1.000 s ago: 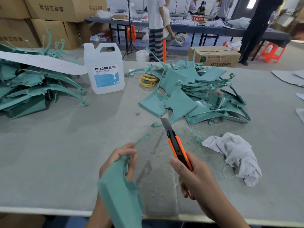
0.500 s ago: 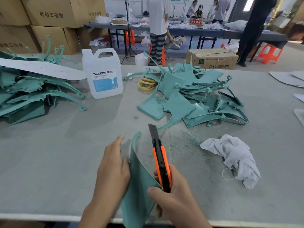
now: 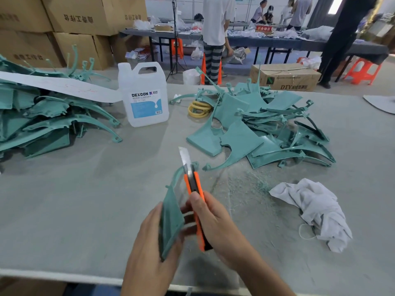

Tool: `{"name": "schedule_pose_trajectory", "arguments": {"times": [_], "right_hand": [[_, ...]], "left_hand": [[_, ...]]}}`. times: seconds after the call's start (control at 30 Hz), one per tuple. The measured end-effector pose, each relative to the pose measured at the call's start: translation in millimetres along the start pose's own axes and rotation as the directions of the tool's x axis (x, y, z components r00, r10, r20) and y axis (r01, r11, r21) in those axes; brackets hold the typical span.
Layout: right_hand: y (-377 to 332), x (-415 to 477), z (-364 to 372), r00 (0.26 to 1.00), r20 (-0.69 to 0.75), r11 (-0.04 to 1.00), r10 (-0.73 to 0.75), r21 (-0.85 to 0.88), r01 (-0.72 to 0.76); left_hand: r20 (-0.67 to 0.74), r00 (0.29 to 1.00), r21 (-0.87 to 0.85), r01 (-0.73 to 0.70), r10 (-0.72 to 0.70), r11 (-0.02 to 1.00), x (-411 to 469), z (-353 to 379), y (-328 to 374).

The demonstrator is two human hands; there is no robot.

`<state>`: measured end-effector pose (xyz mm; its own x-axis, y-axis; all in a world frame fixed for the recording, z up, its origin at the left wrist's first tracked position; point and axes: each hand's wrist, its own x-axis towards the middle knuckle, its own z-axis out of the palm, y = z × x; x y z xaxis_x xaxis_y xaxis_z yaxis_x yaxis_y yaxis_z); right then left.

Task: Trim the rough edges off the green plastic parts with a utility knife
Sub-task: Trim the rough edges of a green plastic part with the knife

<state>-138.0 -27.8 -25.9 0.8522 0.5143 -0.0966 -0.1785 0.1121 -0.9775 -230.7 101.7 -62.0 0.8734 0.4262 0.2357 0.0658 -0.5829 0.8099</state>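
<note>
My left hand (image 3: pixel 149 242) grips a green plastic part (image 3: pixel 171 218) on edge above the table's near side, its thin curved arm pointing away from me. My right hand (image 3: pixel 215 225) is closed around an orange utility knife (image 3: pixel 195 189), whose bare blade points up and away and lies against the part's right edge. A heap of green parts (image 3: pixel 267 129) lies at centre right. Another stack of green parts (image 3: pixel 42 120) sits at the left.
A white DEXCON jug (image 3: pixel 143 97) stands mid-table, yellow rings (image 3: pixel 199 108) beside it. A crumpled white cloth (image 3: pixel 314 210) lies right of my hands, green shavings (image 3: pixel 254 184) near it. A long white strip (image 3: pixel 57 86) lies over the left stack. Cartons and people stand beyond the table (image 3: pixel 64 199).
Both hands have lifted slightly and come closer together. The knife has slid along the part's edge toward its thin arm, and the part has turned more edge-on.
</note>
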Motion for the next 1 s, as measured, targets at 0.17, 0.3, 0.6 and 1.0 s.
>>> {"name": "schedule_pose_trajectory", "arguments": {"times": [0.17, 0.3, 0.6, 1.0], "right_hand": [[-17.7, 67.3, -26.2, 0.983, -0.175, 0.996, -0.061, -0.070, 0.049], [-29.1, 115.9, -37.3, 0.988, -0.144, 0.976, -0.048, -0.215, 0.016], [-25.6, 124.6, -116.3, 0.917, -0.363, 0.748, -0.164, -0.652, -0.125], [-55.0, -10.7, -86.2, 0.972, 0.234, 0.539, -0.008, -0.818, 0.201]], "left_hand": [[-0.061, 0.993, -0.047, 0.095, -0.098, 0.994, 2.5, -1.2, 6.5], [-0.066, 0.992, -0.044, 0.106, -0.109, 0.993, 3.8, -2.3, 12.7], [-0.007, 0.997, -0.026, 0.071, -0.071, 0.997, 6.9, -1.4, 9.0], [0.048, 0.996, 0.016, 0.079, -0.080, 0.997, 28.2, 13.9, -7.8]]}}
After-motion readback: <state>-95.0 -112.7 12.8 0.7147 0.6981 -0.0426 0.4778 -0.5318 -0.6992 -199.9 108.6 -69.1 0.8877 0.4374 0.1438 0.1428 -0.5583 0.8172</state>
